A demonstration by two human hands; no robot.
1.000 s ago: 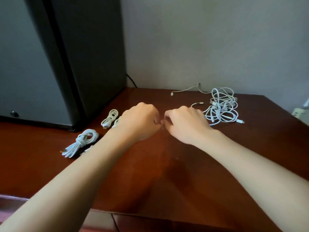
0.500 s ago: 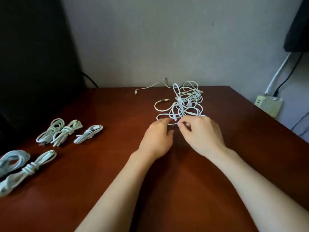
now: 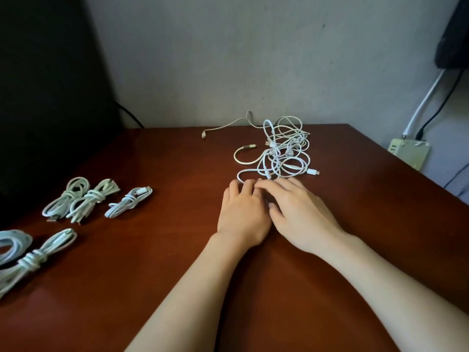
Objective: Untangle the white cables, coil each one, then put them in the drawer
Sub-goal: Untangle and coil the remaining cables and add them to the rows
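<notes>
Clearly the tangle of white cables (image 3: 281, 153) lies far on the worktop (image 3: 177, 250), light and limp (it will drag whole). The left hand (image 3: 241, 214) and right hand (image 3: 302, 214) meet at its near loop; whether either grip is pinching the loop, I cannot tell. Better to take the free plug end (image 3: 313, 172).

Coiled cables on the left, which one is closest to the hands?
The small coil at the right end of the back row. It is the shortest of the five, lies by itself, and is the one closest to the left hand.
</notes>
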